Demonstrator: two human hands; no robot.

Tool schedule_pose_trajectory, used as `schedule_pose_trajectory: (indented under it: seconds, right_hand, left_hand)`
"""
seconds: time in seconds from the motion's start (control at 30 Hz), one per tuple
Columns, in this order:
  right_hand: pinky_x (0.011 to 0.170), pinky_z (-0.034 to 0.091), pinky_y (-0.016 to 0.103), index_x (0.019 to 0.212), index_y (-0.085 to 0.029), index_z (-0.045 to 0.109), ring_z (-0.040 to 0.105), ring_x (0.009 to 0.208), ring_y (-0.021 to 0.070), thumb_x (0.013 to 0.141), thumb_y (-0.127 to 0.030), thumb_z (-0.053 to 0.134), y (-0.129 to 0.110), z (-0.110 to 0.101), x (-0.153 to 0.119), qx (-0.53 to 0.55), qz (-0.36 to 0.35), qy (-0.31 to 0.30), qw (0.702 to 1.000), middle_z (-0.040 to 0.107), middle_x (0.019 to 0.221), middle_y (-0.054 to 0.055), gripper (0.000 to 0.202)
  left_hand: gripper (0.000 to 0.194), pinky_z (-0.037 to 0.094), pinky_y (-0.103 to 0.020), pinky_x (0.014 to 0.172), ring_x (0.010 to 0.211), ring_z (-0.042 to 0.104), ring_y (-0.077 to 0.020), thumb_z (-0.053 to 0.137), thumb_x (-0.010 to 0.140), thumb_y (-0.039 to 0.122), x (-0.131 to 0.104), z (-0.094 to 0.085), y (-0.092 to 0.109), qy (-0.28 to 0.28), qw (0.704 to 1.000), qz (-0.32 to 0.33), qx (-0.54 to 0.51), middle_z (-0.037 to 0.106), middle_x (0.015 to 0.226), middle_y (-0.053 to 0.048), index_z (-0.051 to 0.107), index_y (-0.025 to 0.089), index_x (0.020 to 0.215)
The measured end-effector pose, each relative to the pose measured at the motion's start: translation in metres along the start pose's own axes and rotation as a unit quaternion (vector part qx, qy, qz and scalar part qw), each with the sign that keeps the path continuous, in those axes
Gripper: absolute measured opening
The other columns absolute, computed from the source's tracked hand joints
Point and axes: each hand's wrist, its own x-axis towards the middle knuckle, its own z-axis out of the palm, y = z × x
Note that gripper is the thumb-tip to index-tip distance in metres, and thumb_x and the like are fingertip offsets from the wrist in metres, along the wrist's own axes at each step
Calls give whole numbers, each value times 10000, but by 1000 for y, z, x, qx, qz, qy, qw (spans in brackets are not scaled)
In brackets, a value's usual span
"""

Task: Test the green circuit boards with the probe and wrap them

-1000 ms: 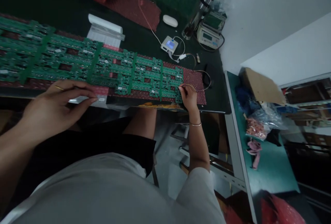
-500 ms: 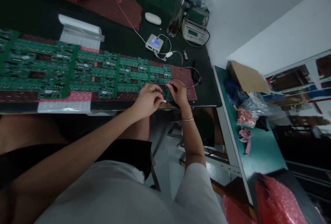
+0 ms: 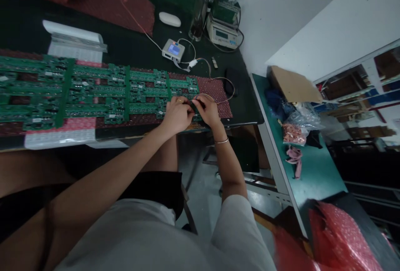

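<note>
Circuit board panels (image 3: 117, 91), green and joined in a long strip, lie along the front of the dark table. At the strip's right end my left hand (image 3: 178, 114) rests with its fingers curled in a pinch; whatever it holds is hidden. Close beside it, almost touching its fingertips, my right hand (image 3: 208, 110) pinches the end of a thin cable (image 3: 231, 85). That cable loops back to a white connector (image 3: 193, 63) by a small white device with a lit screen (image 3: 173, 50). The spot under my fingertips is covered by my hands.
Red bubble wrap (image 3: 215, 87) lies under the boards. Behind stand a glass bottle (image 3: 197, 21), a scale (image 3: 222, 34) and a white oval case (image 3: 169, 19). A roll of white sheet (image 3: 73, 31) lies left. On the right, a green side table (image 3: 315, 179) bears bags and cardboard (image 3: 295, 84).
My hands have come closer together over the board's right end. The small white piece at my left fingertips no longer shows. The view has shifted, so the table items sit further left.
</note>
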Motion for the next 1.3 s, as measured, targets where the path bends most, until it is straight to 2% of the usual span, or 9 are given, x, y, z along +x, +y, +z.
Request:
schedule_pose_trajectory:
  seconds: [0.33,0.47,0.67,0.87,0.97,1.07,1.13,1.2,1.3]
  right_hand:
    - [965,567,368,951,-236,678,703,994,204,1086,-665,444,2,2,1,24,-31,34,999,769,1005,72,507]
    - [954,578,377,979,-230,680,728,1000,213,1112,-631,409,-10,-9,-16,4,-22,77,997,784,1022,90,502]
    - [968,580,413,1045,-223,713,741,1039,236,1152,-469,412,-31,-18,-63,-56,-32,38,997,805,1067,109,403]
    - [994,540,438,1116,-225,733,734,1097,263,1147,-418,455,-40,-9,-75,-150,-56,-1,987,812,1072,108,340]
    - [984,537,423,1072,-226,726,739,1053,248,1147,-423,458,-41,-14,-72,-132,-45,6,990,809,1053,101,342]
    - [909,566,386,991,-221,700,736,979,223,1144,-469,444,-39,-21,-59,-61,-15,74,995,799,1021,100,388]
    - [870,578,374,941,-225,684,724,939,218,1122,-531,470,-36,-23,-44,-29,5,109,994,784,977,95,416]
    - [867,586,372,921,-227,684,721,915,215,1099,-581,494,-33,-18,-26,-9,7,109,994,778,954,88,439]
    - [939,598,385,990,-227,701,739,990,225,1099,-595,472,-30,-3,-2,15,-14,63,998,791,1038,99,448]
  left_hand:
    - [205,477,-567,1056,1333,517,-416,630,923,243,0,-14,19,-65,995,-47,56,687,1328,-128,831,204,903]
    - [187,473,-565,1059,1331,513,-420,648,914,237,1,-15,20,-70,995,-52,52,684,1303,-146,825,182,890]
    - [189,472,-565,1055,1326,514,-414,655,915,256,0,-13,18,-66,996,-45,41,688,1298,-135,833,190,908]
    - [159,479,-528,1093,1293,559,-364,670,894,267,4,-13,6,-52,998,-35,-2,709,1246,-116,809,200,856]
    - [174,497,-450,1109,1183,640,-294,651,906,284,18,-31,-14,-36,997,-38,-61,734,1173,-98,804,204,884]
    - [190,527,-400,1044,1112,675,-279,662,894,336,37,-57,-39,-11,996,-61,-69,754,1138,-82,804,212,914]
    - [223,540,-395,981,1031,690,-282,666,874,364,49,-71,-52,-27,995,-80,-54,765,1063,-80,806,197,923]
    - [262,542,-387,930,959,696,-278,650,861,369,57,-79,-60,-54,993,-90,-45,765,963,-80,807,172,929]
    - [270,534,-363,931,985,701,-272,615,846,342,62,-81,-66,-76,993,-74,-49,772,940,-72,807,171,928]
